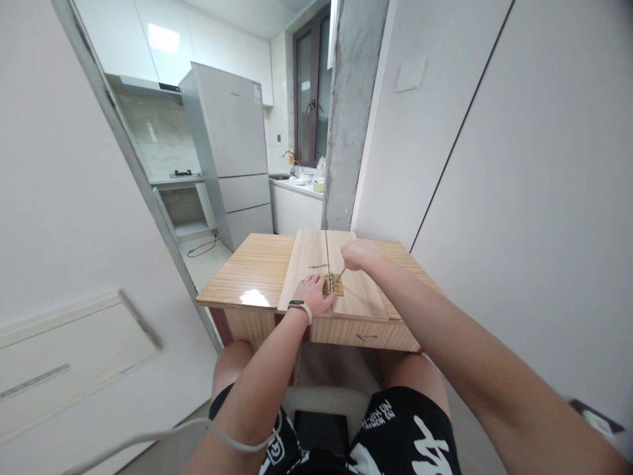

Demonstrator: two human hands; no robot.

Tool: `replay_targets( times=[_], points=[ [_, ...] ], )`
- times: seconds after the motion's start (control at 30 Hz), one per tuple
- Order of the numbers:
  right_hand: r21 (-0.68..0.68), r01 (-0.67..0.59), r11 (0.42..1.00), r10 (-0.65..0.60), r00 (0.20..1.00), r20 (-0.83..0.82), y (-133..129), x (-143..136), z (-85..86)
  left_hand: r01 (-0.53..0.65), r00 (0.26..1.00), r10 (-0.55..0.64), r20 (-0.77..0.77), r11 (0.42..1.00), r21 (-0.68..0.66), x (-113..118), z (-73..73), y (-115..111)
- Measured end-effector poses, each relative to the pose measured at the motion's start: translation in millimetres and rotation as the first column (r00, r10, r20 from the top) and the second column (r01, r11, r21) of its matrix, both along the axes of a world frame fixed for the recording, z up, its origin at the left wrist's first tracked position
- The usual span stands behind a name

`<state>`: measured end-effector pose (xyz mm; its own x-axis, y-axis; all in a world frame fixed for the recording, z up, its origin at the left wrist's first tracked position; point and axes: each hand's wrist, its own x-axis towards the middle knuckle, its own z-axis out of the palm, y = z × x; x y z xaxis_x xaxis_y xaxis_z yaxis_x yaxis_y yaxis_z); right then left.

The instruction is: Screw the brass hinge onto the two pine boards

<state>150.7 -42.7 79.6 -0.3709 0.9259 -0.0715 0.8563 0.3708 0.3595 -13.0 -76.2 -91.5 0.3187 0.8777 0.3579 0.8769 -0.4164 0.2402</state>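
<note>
Two pale wooden boards (309, 254) lie side by side on the desk, with a narrow seam between them. A brass hinge (338, 285) spans the seam near the front. My left hand (313, 294), with a band at the wrist, lies on the left board with its fingers apart, touching the hinge's left side. My right hand (357, 254) is closed round a thin screwdriver (341, 272), whose handle is hidden in the fist. The thin shaft slants down to the right leaf of the hinge. Small dark items, too small to name, lie above the hinge.
The wood-grain desk (257, 264) has a front drawer (380, 334) above my knees. A white cable (163, 435) crosses my left forearm. Behind the desk stand a grey fridge (237, 125) and a kitchen counter (297, 187); a white wall rises at the right.
</note>
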Motion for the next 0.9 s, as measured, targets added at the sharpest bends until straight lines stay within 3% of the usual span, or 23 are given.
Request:
replay_targets(
  times=[0.1, 0.33, 0.5, 0.9],
  points=[
    [-0.005, -0.043, 0.999, 0.044, 0.997, 0.056, -4, 2, -1.7, 0.002, 1.000, -0.002, 0.008, 1.000, 0.007, -1, -0.4, 0],
    [0.043, -0.112, 0.993, 0.115, 0.990, -0.079, -9, 26, -6.4, 0.004, 1.000, -0.004, 0.007, 1.000, 0.010, -1, 1.4, -1],
    [0.069, -0.195, 0.978, 0.197, 0.980, -0.023, -6, 33, -7.9, 0.000, 1.000, 0.000, 0.005, 1.000, 0.003, -1, 0.1, -1],
    [0.028, -0.137, 0.990, 0.137, 0.991, 0.014, -7, 27, -3.3, -0.002, 1.000, 0.002, -0.008, 1.000, 0.011, -1, -3.4, 1]
  ],
)
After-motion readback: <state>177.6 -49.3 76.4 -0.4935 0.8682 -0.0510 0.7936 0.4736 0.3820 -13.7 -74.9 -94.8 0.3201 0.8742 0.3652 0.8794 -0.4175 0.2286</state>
